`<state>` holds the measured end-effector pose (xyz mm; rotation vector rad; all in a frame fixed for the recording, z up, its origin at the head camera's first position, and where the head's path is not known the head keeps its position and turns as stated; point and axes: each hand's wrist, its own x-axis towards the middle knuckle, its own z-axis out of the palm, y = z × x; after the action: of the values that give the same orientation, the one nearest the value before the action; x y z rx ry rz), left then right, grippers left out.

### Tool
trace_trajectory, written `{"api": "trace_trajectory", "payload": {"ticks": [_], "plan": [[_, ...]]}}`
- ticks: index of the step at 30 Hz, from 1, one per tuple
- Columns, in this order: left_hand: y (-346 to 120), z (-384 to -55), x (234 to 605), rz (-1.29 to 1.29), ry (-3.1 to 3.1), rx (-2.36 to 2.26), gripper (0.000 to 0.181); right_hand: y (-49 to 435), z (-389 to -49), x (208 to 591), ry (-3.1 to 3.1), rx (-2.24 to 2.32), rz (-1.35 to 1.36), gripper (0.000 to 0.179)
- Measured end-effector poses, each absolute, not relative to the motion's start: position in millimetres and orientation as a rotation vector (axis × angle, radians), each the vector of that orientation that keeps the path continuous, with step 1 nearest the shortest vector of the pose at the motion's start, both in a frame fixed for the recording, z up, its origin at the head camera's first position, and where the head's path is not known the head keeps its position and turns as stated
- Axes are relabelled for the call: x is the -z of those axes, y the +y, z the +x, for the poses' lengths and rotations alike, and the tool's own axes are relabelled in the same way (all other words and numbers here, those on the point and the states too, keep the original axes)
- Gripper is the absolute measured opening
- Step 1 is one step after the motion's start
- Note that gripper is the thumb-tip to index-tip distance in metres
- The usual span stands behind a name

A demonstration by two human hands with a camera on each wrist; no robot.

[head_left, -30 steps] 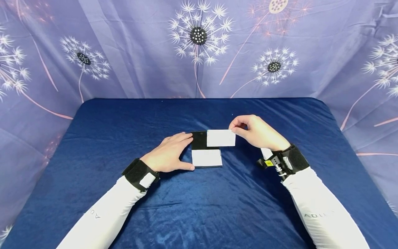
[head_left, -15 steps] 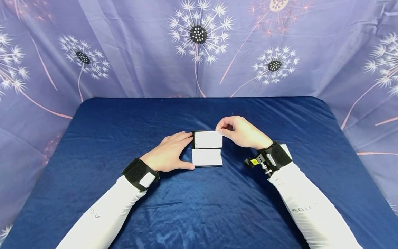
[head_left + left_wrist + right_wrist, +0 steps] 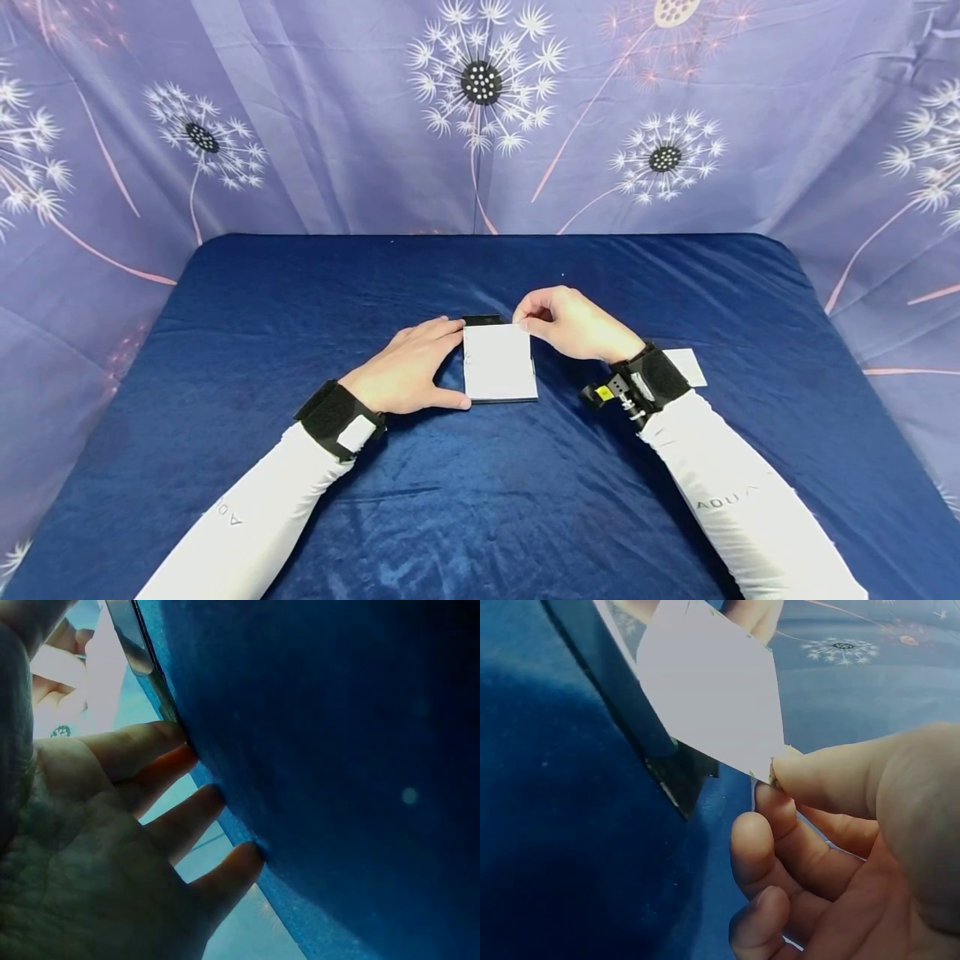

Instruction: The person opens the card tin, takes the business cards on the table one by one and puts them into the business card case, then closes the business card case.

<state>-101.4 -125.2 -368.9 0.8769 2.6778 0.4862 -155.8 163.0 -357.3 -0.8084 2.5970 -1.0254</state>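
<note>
My right hand [image 3: 573,323] pinches a thin white card [image 3: 716,694] by its corner, between thumb and forefinger. In the head view the card lies over the far part of a flat black case [image 3: 482,320] on the table. A white surface on the case's near part [image 3: 500,385] looks continuous with the card, and their boundary is hard to make out. My left hand [image 3: 412,367] rests at the left side of the case. Its thumb and fingers are spread, with a fingertip touching the case in the left wrist view.
Another white card [image 3: 686,367] lies on the table behind the right wrist, partly covered. A dark blue cloth [image 3: 480,500] covers the table. Behind its far edge hangs a purple curtain [image 3: 337,125] with a dandelion print.
My right hand has carried the card left over the case, then slightly nearer until it meets the lower white surface. More of the other white card shows. The left hand has stayed put.
</note>
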Motion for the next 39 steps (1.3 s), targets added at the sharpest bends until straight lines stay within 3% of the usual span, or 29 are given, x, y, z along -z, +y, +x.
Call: {"api": "trace_trajectory", "payload": {"ticks": [39], "plan": [[-124.8,-102.0,371.2,0.886,2.681,-0.471,0.102,165.6,-139.5,373.6,2.542,0.925,-0.949,0.012]]}}
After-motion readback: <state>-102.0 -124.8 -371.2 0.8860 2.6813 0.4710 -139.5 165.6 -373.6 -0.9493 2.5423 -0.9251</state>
